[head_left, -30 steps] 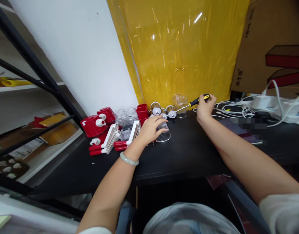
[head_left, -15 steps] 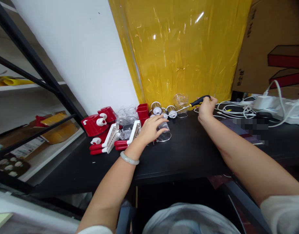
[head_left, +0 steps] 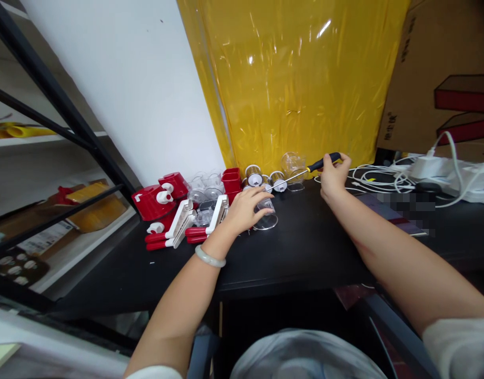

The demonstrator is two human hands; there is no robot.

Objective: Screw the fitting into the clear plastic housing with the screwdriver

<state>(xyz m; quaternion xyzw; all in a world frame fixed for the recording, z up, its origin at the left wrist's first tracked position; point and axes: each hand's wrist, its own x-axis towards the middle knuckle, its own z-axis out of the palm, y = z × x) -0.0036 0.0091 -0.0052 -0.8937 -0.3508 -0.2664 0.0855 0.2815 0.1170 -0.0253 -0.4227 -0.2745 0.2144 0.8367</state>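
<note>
Along a black table [head_left: 305,252], the layout matches that of half a second ago; what differs is the grip on the screwdriver [head_left: 316,165], which slants down leftward over the tabletop. The right hand [head_left: 334,175], clamped on the screwdriver's handle, now lays its thumb across a stretch that showed uncovered half a second ago, a shift that suggests the tool is being turned or gripped afresh. The left hand [head_left: 246,208] keeps its place at the screwdriver's far end, thumb and forefinger apart about a clear plastic part [head_left: 267,207]; whether they press on it cannot be told, and the fingers obscure whatever the tip meets. A yellow sheet [head_left: 297,79] walls off the space behind the screwdriver, while in front of it the tabletop runs to the near edge, offering the broadest room for moving. Red housings [head_left: 152,205] stand well to the screwdriver's left, and white cables [head_left: 395,181] crowd in from its right, near the right hand. Tightest are the white-capped drums [head_left: 254,179] and a clear bowl [head_left: 292,164] just behind the screwdriver's shaft, leaving little room on that side.
</note>
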